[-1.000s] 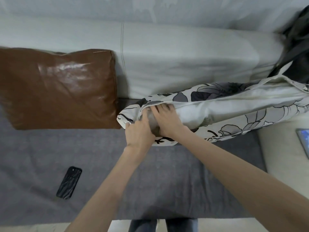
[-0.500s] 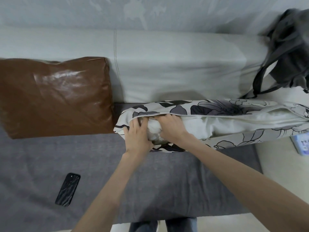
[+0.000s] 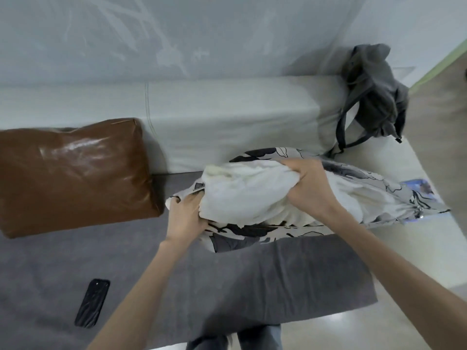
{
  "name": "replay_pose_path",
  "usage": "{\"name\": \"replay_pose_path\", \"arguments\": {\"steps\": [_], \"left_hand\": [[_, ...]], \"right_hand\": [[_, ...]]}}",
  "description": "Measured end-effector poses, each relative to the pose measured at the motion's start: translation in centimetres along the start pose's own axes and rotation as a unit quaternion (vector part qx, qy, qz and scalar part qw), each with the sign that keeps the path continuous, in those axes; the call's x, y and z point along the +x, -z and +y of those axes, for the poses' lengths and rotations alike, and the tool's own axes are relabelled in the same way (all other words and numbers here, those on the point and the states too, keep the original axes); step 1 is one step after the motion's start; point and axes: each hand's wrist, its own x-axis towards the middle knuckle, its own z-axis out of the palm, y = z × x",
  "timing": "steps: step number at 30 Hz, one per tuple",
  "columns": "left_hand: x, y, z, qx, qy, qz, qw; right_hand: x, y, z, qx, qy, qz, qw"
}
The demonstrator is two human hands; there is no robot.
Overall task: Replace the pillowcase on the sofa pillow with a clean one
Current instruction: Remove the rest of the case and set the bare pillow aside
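The white pillow (image 3: pixel 242 195) lies on the grey seat cover (image 3: pixel 252 281) of the sofa (image 3: pixel 227 117), near its right end, and about half of it sticks out from the open side of the flowered pillowcase (image 3: pixel 252 231). The pillowcase is grey and white with black flower lines; it lies under and behind the pillow and goes on to the right, where the other part of the pillow is inside it. The left hand (image 3: pixel 185 218) is at the left corner of the pillowcase, with the fingers curled around the edge of the cloth, just beside the bare pillow. The right hand (image 3: pixel 307 183) is on top of the pillow, and its fingers are bent and grip a fold of the white filling. Both forearms reach in from the bottom of the view. To the left, a brown shiny cushion (image 3: pixel 75 175) leans against the pale back of the sofa, apart from the pillowcase. A black phone (image 3: pixel 92 302) lies flat on the seat cover, near the front edge at the left. A dark grey bag (image 3: pixel 374 94) with a strap sits on the right end of the sofa, behind the pillow. A small blue thing (image 3: pixel 417 185) shows just past the pillowcase on the right; what it is I cannot tell.
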Motion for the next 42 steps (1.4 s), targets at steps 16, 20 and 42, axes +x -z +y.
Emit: {"name": "replay_pose_path", "arguments": {"steps": [16, 20, 42], "left_hand": [[8.7, 14.5, 16.3, 0.135, -0.121, -0.003, 0.983], [9.6, 19.4, 19.4, 0.160, -0.168, 0.036, 0.972], [-6.1, 18.6, 4.3, 0.175, -0.051, -0.072, 0.981]], "right_hand": [[-3.8, 13.4, -5.0, -0.372, 0.152, 0.158, 0.902], [-3.2, 13.6, -7.6, -0.470, 0.243, -0.018, 0.848], [-4.8, -7.7, -13.4, -0.342, 0.092, -0.146, 0.924]]}}
